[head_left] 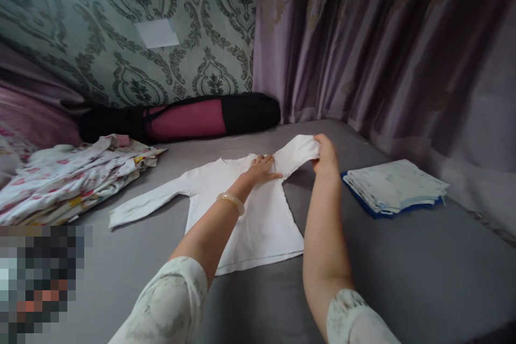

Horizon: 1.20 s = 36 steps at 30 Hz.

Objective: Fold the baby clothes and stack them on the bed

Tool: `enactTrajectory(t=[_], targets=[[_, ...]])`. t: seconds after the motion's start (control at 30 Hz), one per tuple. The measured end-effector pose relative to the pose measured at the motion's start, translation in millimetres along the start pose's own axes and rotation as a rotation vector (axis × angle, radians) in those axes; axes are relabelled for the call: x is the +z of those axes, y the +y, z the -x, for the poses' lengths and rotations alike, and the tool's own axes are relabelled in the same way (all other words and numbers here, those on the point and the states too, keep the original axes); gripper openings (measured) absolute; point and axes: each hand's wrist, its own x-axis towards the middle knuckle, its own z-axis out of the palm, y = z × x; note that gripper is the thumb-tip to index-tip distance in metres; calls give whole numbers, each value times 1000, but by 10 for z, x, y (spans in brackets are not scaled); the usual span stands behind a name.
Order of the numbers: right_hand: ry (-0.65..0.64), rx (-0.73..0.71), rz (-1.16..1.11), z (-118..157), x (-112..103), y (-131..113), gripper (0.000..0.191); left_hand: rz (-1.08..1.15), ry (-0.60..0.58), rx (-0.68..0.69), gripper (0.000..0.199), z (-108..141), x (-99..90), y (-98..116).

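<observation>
A small white long-sleeved shirt [262,226] lies spread on the grey bed sheet [387,274], its neckline facing away from me. My left hand [262,169], with a pale bangle [231,203] on the wrist, rests flat on the upper chest near the right shoulder, fingers spread. At the right, my right hand [325,151] grips the end of one sleeve [297,153] and holds it up off the sheet. The other sleeve [151,203] stretches out to the left, flat on the bed.
To the right sits a stack of folded cloths [397,185], with dark blue at the bottom. Patterned clothes [76,177] are piled at the left. A long black and maroon bag [185,120] lies along the wall; purple curtains [314,37] hang at the right.
</observation>
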Motion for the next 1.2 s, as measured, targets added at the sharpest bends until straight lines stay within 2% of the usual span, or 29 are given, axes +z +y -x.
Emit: enactTrajectory(t=[0.2,0.37,0.57,0.67,0.73,0.8,0.87,0.97,1.03,1.1,1.17,1.2], targets=[[-196,2,-27,189,339,147,12,-1,-94,10,104,-46,-121,5],[-295,62,-8,325,542,319,12,16,-49,-19,114,17,-221,60],[-274,106,17,353,570,385,10,79,5,-33,112,95,-259,33],[-234,128,46,334,547,361,8,134,88,-80,114,177,-236,-106],[-212,144,56,337,557,350,7,197,166,-126,103,292,-227,-233],[-187,146,69,359,602,361,6,350,301,-177,80,456,-227,-360],[-172,121,104,401,679,400,5,633,435,-267,58,640,-231,-464],[-178,13,230,510,808,504,6,1128,516,-413,47,861,-231,-560],[-291,-80,379,615,870,588,15,1371,511,-471,48,936,-219,-592],[-559,-122,518,722,903,671,26,1518,500,-535,53,957,-200,-610],[-849,-106,591,789,909,742,33,1588,488,-561,59,951,-177,-623],[-931,-93,599,792,905,767,36,1599,481,-544,60,946,-164,-627]])
